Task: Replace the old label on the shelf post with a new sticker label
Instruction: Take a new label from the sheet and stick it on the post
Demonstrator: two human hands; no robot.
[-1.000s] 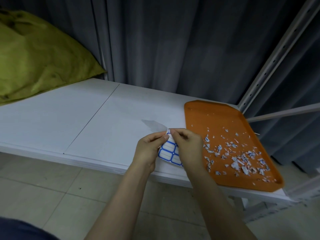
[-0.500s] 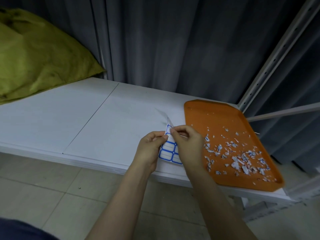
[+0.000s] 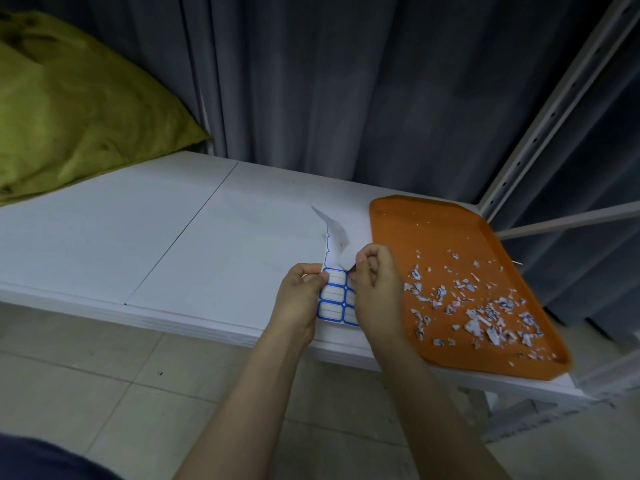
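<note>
White laminate shelf board [image 3: 145, 244]; orange plastic tray [image 3: 408, 220] strewn with torn paper scraps [image 3: 485, 313], right of the hands; white sheet of blue-bordered sticker labels [image 3: 334, 296] over the shelf edge, long axis running away from the person; left hand [image 3: 298, 299] pinching its left margin; right hand [image 3: 375, 289], nearer the peeling corner, pinching there, curled strip rising above

Dim, soft light — warped edges

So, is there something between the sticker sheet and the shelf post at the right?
Nothing visible blocks it. The sticker sheet is held by the left hand and right hand; the orange tray lies low below the way to the shelf post.
</note>
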